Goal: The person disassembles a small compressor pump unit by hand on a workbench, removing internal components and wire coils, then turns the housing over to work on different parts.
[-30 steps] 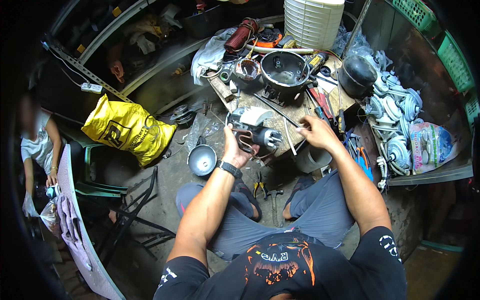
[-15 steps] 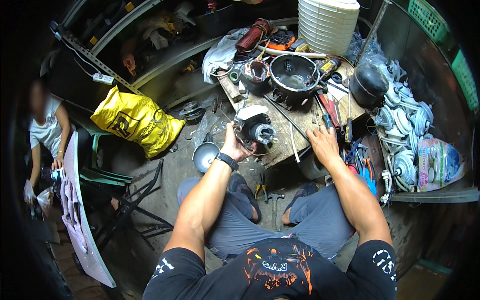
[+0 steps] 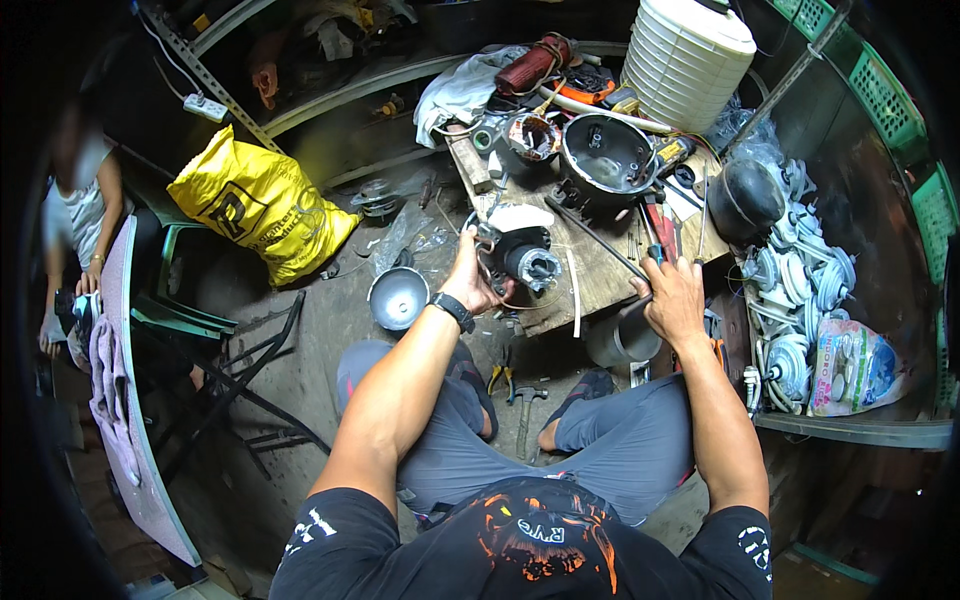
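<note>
My left hand (image 3: 474, 276) is wrapped round the side of a black motor-like part (image 3: 523, 248), whose silvery ridged core (image 3: 538, 268) faces me at the front edge of the wooden bench (image 3: 560, 312). A whitish piece (image 3: 520, 216) covers its far side. My right hand (image 3: 674, 300) is closed on the near end of a long dark rod (image 3: 598, 240). The rod slants away across the bench toward a black round housing (image 3: 606, 152), its far end just short of it. Beside the rod, a pale thin strip (image 3: 574, 292) hangs over the bench edge.
Pliers (image 3: 501, 372) and a hammer (image 3: 525, 418) lie on the floor between my feet, a silvery bowl-shaped part (image 3: 398, 298) to their left. White pulley-like parts (image 3: 805, 265) pile up at right. A yellow sack (image 3: 265, 210) stands left; another person (image 3: 85, 215) is at far left.
My right hand has closed on the rod's near end, and the rod has shifted slightly. The left hand keeps its hold on the black part. The whole view has turned a little.
</note>
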Available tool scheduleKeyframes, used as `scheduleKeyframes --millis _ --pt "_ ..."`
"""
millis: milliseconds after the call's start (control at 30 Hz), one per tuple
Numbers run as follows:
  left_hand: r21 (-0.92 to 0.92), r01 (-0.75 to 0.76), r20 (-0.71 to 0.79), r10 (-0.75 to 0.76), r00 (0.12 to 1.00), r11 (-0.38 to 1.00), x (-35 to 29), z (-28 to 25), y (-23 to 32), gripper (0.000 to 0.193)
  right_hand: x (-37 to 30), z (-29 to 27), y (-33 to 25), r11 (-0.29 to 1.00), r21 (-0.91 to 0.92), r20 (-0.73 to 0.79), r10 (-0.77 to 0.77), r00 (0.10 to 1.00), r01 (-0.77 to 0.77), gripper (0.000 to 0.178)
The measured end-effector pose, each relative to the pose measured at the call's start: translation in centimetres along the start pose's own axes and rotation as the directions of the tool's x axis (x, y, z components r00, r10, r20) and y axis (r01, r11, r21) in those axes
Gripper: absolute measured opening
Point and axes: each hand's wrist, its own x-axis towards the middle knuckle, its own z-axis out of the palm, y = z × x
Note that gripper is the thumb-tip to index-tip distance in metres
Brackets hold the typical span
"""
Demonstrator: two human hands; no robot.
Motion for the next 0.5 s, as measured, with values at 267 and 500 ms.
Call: scheduleKeyframes --millis 267,500 --pt "0.048 -0.011 -0.003 0.012 1.000 0.999 0.1 1.7 0.5 0.086 -2.8 0.7 0.7 0.623 0.558 0.296 0.468 0.833 -0.549 0.041" --pt "0.064 -0.012 0.037 0.010 0.999 0.998 0.4 1.1 1.0 0.090 -6.1 -0.6 -1.9 0.151 0.851 0.403 0.425 0.810 -0.503 0.040"
